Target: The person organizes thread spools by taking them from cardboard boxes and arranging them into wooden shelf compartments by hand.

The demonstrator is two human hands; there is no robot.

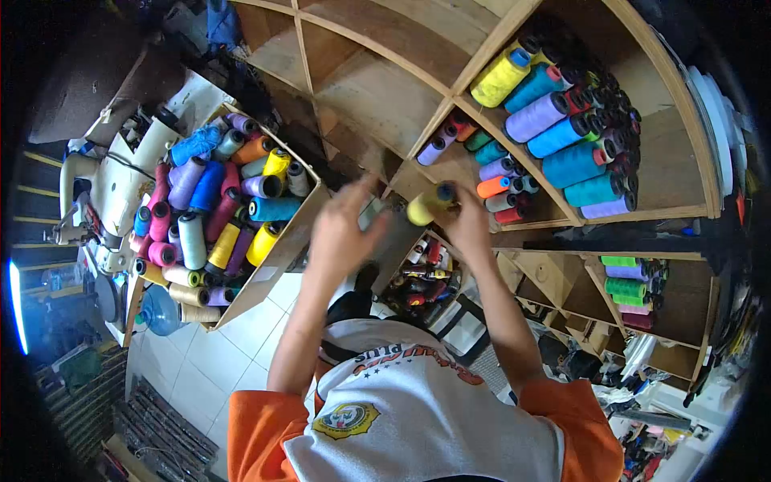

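My right hand (pixel 468 218) is closed around a yellow thread cone (pixel 421 210), which is slightly blurred and held in front of the wooden shelf. To its left, my left hand (pixel 344 233) is raised with the fingers apart and nothing in it. Beside that hand stands an open box (pixel 277 253) heaped with thread cones in purple, blue, pink, yellow and other colours. Right of my right hand, a shelf compartment holds cones lying on their sides, among them an orange cone (pixel 493 187) and a purple cone (pixel 434 151).
The upper right compartment holds stacked cones, with a yellow cone (pixel 499 78) at its left. A white sewing machine (pixel 112 181) stands behind the box. Below my right hand, a container holds more cones (pixel 426 277). Green cones (pixel 625 287) lie in a lower shelf. White floor tiles (pixel 213 365) show at left.
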